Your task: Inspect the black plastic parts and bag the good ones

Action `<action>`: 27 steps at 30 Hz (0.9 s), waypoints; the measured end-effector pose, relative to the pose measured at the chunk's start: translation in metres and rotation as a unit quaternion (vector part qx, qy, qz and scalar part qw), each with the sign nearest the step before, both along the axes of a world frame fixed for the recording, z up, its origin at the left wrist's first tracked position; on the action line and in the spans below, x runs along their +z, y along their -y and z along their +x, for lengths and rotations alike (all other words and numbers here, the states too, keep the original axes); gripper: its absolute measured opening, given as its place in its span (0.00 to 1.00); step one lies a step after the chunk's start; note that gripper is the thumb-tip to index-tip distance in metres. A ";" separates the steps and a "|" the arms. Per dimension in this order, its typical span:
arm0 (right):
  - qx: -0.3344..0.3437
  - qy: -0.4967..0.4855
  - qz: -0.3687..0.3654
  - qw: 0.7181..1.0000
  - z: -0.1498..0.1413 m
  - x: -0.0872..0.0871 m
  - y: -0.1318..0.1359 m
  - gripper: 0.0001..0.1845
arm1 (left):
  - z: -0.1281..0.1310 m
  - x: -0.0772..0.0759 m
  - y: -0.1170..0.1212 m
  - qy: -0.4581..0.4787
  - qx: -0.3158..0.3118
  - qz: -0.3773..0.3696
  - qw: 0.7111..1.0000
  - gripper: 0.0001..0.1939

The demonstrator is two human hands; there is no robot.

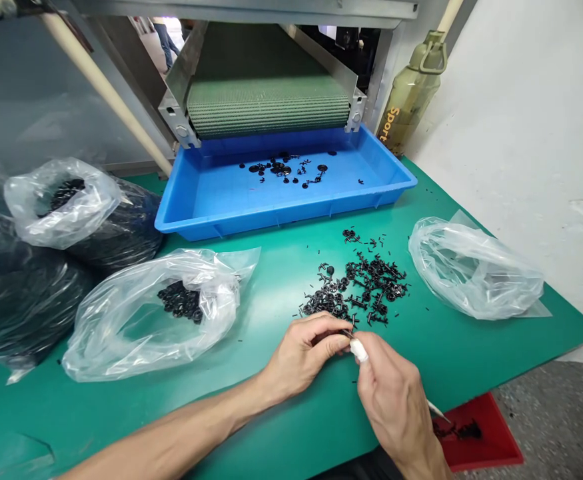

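My left hand (301, 353) is closed in a pinch over the green table, at the near edge of a pile of small black plastic parts (376, 280). What it pinches is mostly hidden, probably one of these parts. My right hand (396, 393) meets it fingertip to fingertip, closed around a slim tool (440, 412). The tool's pale, tapered end sticks out behind the hand, and a thin dark tip shows between the fingers. White wrapping (358, 351) covers the tip of my right thumb.
A blue tray (286, 217) with scattered black parts sits below a green conveyor belt (268, 100). Clear bags stand left (121, 327) and right (476, 273); fuller bags (121, 223) are farther left. A red bin (491, 433) is beneath the edge, a bottle (414, 90) by the wall.
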State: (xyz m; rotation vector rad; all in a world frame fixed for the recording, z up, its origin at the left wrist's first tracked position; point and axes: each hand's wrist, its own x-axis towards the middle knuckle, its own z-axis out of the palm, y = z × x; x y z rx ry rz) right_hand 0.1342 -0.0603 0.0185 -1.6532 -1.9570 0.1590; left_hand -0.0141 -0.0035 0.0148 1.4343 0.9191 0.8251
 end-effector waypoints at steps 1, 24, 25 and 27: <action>0.007 -0.031 -0.044 0.999 0.002 0.000 -0.002 0.13 | 0.000 0.000 0.000 0.004 -0.001 0.004 1.000 0.10; 0.081 0.062 -0.006 0.995 0.039 -0.008 -0.082 0.14 | 0.010 -0.011 -0.003 0.193 0.036 -0.175 0.965 0.22; 0.097 0.039 -0.008 0.994 0.040 -0.007 -0.075 0.14 | 0.009 -0.013 -0.004 0.195 0.039 -0.168 0.965 0.25; 0.125 0.000 -0.024 0.992 0.035 0.001 -0.058 0.14 | 0.007 -0.014 -0.003 0.186 0.035 -0.154 0.970 0.25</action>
